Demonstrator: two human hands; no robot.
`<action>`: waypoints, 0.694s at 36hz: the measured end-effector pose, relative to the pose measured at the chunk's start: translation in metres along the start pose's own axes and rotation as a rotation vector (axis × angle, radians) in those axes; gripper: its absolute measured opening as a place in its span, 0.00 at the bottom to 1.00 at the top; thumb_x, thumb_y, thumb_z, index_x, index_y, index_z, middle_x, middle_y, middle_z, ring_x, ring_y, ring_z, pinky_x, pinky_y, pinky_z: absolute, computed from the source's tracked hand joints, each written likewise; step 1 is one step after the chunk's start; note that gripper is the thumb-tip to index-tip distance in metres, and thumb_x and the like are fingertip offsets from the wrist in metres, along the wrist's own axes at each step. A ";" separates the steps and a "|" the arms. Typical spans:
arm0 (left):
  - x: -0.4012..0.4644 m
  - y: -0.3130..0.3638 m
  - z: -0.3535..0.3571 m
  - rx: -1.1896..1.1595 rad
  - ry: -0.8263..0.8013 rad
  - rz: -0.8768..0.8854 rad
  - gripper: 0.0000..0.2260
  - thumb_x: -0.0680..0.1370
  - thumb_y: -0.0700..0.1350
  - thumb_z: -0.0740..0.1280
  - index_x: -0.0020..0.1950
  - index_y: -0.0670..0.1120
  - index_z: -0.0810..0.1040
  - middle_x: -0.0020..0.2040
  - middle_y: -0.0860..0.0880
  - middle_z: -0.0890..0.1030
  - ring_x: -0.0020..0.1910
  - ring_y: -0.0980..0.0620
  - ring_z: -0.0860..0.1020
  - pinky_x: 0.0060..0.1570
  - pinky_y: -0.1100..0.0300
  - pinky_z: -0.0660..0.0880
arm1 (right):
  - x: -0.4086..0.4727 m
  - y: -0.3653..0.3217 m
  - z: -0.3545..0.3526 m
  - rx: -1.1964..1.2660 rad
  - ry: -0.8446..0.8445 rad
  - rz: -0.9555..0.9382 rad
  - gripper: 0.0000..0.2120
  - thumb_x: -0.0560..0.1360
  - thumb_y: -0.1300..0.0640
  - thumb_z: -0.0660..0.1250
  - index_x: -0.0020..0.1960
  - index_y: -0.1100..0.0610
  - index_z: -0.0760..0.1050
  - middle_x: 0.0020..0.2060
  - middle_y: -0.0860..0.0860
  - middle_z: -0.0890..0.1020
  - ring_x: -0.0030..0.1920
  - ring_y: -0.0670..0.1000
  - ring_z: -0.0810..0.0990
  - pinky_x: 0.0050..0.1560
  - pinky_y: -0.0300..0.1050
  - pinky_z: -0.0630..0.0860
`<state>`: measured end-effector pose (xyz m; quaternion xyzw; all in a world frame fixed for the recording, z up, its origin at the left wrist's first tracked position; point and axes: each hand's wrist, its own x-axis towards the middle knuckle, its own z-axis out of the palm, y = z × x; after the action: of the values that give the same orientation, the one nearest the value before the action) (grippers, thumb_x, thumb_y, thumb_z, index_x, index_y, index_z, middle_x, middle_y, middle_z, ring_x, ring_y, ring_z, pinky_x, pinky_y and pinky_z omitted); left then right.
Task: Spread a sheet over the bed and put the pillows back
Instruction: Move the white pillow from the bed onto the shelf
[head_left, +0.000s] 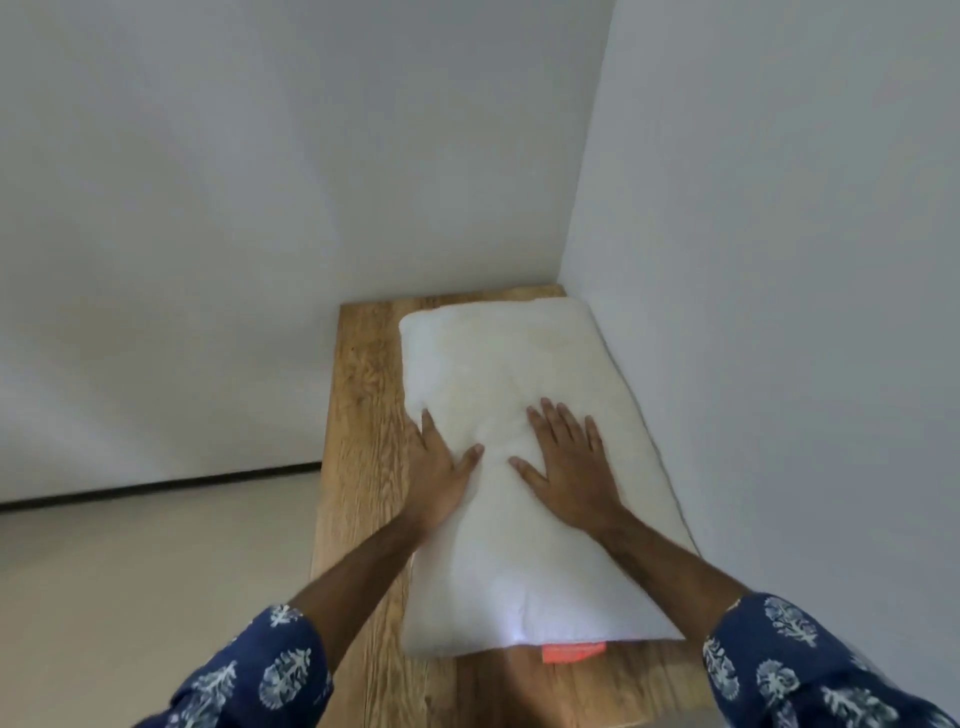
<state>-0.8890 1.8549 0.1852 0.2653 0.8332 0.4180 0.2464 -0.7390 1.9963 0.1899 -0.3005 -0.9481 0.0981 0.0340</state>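
Patterned blue sleeves (270, 670) lead to the left hand (441, 475) and right hand (574, 467), spread flat on a white pillow (524, 571) atop a wooden bench (358, 415); likely setting it aside, next gripping it.

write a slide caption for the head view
Left hand and right hand rest flat on a white rectangular pillow lying on a wooden surface.

The person wore navy blue sleeves (249, 670) printed with pale, leaf-like sprigs, pushed up to leave the forearms bare. Both hands were bare, with no rings or watch showing.
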 end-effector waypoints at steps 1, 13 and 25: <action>-0.003 -0.002 0.001 0.021 0.013 0.003 0.46 0.79 0.60 0.67 0.82 0.46 0.38 0.82 0.42 0.39 0.82 0.44 0.44 0.77 0.52 0.46 | 0.001 0.000 0.002 0.004 0.004 -0.005 0.37 0.79 0.31 0.49 0.81 0.52 0.60 0.80 0.53 0.62 0.79 0.56 0.61 0.78 0.63 0.55; -0.066 -0.029 0.001 0.486 0.041 0.117 0.34 0.84 0.60 0.51 0.83 0.47 0.40 0.83 0.48 0.42 0.82 0.52 0.41 0.80 0.49 0.40 | -0.004 -0.012 -0.003 -0.024 0.020 -0.072 0.40 0.78 0.31 0.46 0.80 0.56 0.61 0.79 0.58 0.62 0.79 0.61 0.60 0.77 0.68 0.52; -0.237 -0.094 -0.094 0.869 0.231 -0.152 0.34 0.82 0.62 0.43 0.82 0.43 0.55 0.81 0.43 0.59 0.80 0.43 0.58 0.77 0.38 0.56 | -0.067 -0.174 0.012 -0.034 -0.252 -0.728 0.44 0.78 0.28 0.36 0.77 0.57 0.67 0.75 0.58 0.70 0.74 0.60 0.70 0.73 0.68 0.63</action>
<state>-0.7957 1.6003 0.2020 0.2338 0.9704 0.0373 0.0474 -0.7832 1.8165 0.2140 0.0699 -0.9910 0.1001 -0.0552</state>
